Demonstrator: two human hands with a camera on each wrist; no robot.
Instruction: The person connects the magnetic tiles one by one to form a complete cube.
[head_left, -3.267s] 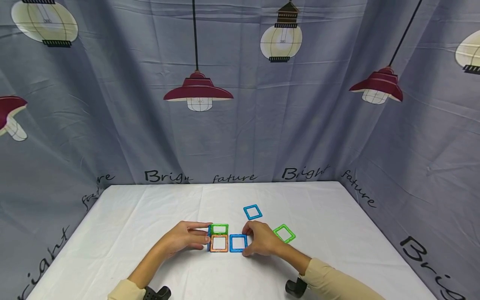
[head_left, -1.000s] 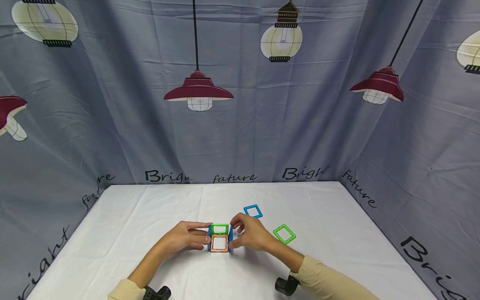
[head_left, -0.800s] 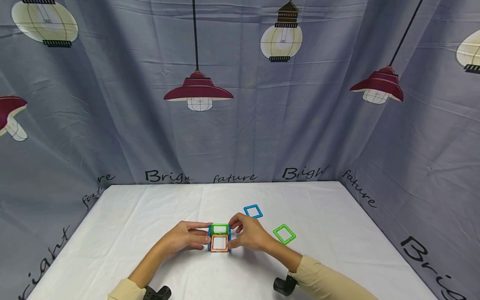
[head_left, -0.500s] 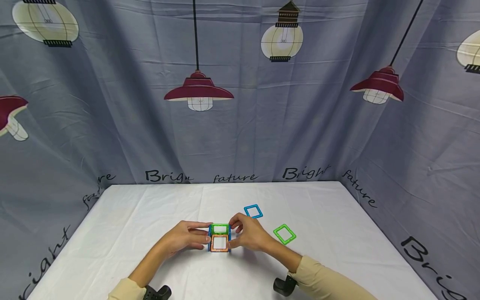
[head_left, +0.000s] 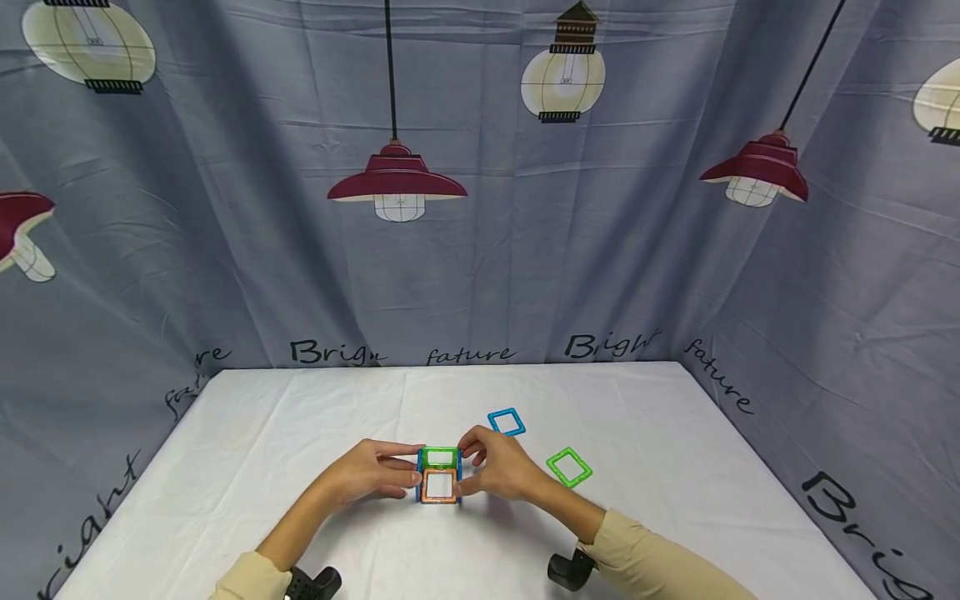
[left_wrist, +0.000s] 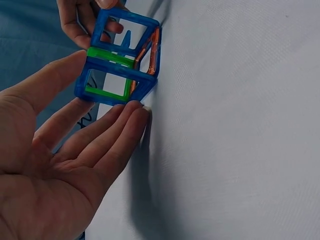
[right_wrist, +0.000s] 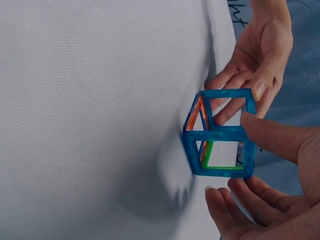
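Note:
An open box of magnetic tiles stands in the middle of the white table: an orange tile lies flat, and a green tile rises at its far edge. Along the left side is an upright blue tile; my left hand holds it by its edges, thumb at one corner and fingertips at another. A second blue tile stands upright along the right side, pinched between the thumb and fingers of my right hand. The near side and the top of the box are open.
Beyond my right hand, a loose blue tile lies flat on the white tablecloth. A loose green tile lies by my right forearm. A grey curtain printed with lamps hangs behind the table.
My right hand has tipped up the blue tile that lay flat at the right and brought it left against the orange one. The left hand stays in place; little moves in the last half second.

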